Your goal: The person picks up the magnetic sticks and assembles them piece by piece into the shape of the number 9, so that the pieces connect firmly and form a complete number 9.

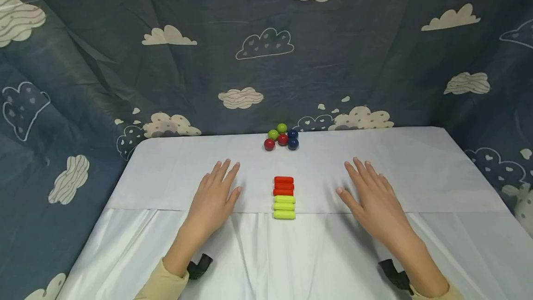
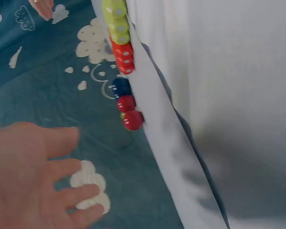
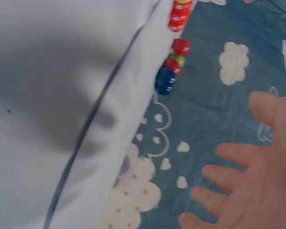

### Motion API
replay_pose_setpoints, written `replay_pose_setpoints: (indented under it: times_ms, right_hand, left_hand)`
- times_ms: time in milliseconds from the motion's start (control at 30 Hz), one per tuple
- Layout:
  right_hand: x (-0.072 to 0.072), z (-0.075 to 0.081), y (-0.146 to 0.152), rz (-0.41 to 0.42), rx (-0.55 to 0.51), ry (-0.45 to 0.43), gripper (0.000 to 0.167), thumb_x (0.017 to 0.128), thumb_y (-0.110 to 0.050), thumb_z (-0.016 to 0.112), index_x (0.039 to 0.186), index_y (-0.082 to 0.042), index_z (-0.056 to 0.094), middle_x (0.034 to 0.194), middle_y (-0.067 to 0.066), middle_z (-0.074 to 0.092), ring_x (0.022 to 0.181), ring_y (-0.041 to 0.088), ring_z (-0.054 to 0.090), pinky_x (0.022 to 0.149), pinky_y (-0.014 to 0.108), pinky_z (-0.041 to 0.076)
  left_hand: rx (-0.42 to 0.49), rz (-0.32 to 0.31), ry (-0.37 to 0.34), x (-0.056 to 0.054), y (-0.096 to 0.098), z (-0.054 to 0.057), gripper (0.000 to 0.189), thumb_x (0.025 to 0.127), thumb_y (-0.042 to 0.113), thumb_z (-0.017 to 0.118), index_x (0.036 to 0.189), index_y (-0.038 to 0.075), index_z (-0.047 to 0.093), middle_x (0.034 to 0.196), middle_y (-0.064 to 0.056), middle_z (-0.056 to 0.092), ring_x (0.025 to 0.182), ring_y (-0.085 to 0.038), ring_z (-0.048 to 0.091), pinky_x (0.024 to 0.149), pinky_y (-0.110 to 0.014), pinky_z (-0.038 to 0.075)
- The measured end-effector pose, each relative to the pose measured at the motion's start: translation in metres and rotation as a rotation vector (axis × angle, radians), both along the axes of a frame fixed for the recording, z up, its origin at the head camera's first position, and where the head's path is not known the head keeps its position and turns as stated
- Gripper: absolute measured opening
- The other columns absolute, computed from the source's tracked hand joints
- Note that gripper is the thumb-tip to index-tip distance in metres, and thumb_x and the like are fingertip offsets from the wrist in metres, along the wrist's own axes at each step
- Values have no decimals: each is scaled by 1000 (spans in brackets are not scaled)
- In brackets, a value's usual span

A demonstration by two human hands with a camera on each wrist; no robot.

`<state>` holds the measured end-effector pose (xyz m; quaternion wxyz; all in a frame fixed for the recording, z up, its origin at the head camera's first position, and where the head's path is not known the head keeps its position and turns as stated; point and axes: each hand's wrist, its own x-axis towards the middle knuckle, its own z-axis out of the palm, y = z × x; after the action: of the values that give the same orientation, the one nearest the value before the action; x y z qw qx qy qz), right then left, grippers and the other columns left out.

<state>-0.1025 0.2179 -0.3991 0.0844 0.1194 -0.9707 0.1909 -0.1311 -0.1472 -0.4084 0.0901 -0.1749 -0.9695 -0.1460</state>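
Observation:
Both hands hover over the white table with fingers spread, holding nothing. My left hand (image 1: pixel 212 200) is left of a column of small cylinders; my right hand (image 1: pixel 374 205) is on its right side. Three red cylinders (image 1: pixel 284 186) lie side by side at the far end of that column, and three yellow-green cylinders (image 1: pixel 284 206) at the near end. Behind them, close to the table's back edge, sits a cluster of shiny balls: two red balls (image 1: pixel 269 144), two green balls (image 1: pixel 273 134) and two dark blue balls (image 1: pixel 293 144). In the wrist views the cylinders and balls appear beyond the open fingers.
A white cloth covers the table (image 1: pixel 166 175), with a seam crossing it and folds in the nearer part. Behind and beside it hangs a dark blue curtain (image 1: pixel 200 78) printed with clouds. Black straps (image 1: pixel 200 266) show at the wrists.

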Motion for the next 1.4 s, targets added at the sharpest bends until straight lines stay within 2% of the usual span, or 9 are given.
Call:
replay_pose_setpoints:
  times_ms: [100, 233, 400, 567, 733, 867, 1067, 1233, 1400]
  right_hand:
    - [-17, -5, -2, 16, -27, 42, 66, 101, -43, 53, 152, -5, 35, 156, 19, 29, 143, 42, 22, 110, 63, 17]
    - [-43, -11, -7, 37, -82, 62, 59, 100, -37, 57, 147, -4, 43, 152, 19, 37, 138, 42, 32, 108, 61, 25]
    - [-75, -15, -18, 56, -200, -21, 52, 100, -31, 58, 145, -7, 46, 151, 15, 40, 138, 38, 35, 108, 58, 29]
    - [-107, -17, -32, 65, -296, -89, 48, 99, -25, 59, 143, -8, 49, 145, 14, 48, 133, 34, 43, 106, 54, 36]
    - [-131, -19, -43, 78, -363, -117, 47, 99, -23, 60, 142, -7, 50, 141, 14, 51, 126, 33, 49, 101, 51, 42]
    - [-142, -21, -50, 98, -393, -99, 45, 99, -21, 60, 140, -6, 52, 139, 14, 53, 124, 31, 50, 101, 48, 43]
    - [-148, -23, -58, 134, -438, -86, 42, 96, -16, 65, 135, -6, 56, 133, 13, 57, 121, 30, 53, 100, 48, 44]
    - [-149, -25, -60, 259, -479, -163, 37, 94, -10, 67, 130, -5, 60, 128, 13, 61, 117, 31, 56, 96, 47, 47]
    - [-149, -29, -57, 384, -470, -283, 33, 92, -5, 67, 125, -5, 65, 123, 12, 65, 115, 29, 58, 95, 45, 49]
  left_hand:
    - [52, -40, 1, -17, 2, -1, 54, 99, 27, 58, 148, 9, 44, 152, -16, 38, 142, -34, 30, 109, -56, 30]
    - [158, -82, -46, -41, 7, -4, 48, 100, 24, 57, 145, 10, 47, 147, -13, 45, 137, -31, 39, 106, -54, 35]
    - [319, -86, -119, -72, 11, -9, 42, 100, 20, 58, 141, 10, 52, 141, -10, 50, 133, -27, 45, 107, -47, 37]
    - [458, -89, -190, -103, 17, -13, 41, 98, 17, 61, 137, 8, 55, 134, -13, 56, 123, -27, 52, 99, -45, 44]
    - [545, -64, -256, -125, 24, -17, 40, 97, 19, 63, 134, 7, 57, 130, -16, 59, 119, -29, 55, 97, -43, 45]
    - [612, -76, -267, -133, 28, -19, 35, 96, 17, 65, 129, 10, 60, 128, -14, 60, 117, -29, 57, 95, -42, 46]
    - [738, -193, -288, -137, 31, -22, 35, 93, 12, 69, 126, 6, 63, 124, -13, 63, 116, -29, 57, 92, -41, 49]
    - [773, -311, -381, -134, 33, -25, 37, 89, 8, 72, 125, 2, 64, 120, -10, 66, 111, -26, 60, 91, -38, 51]
    - [733, -443, -516, -130, 37, -31, 36, 89, 4, 72, 124, -1, 64, 117, -12, 68, 108, -27, 63, 88, -36, 52]
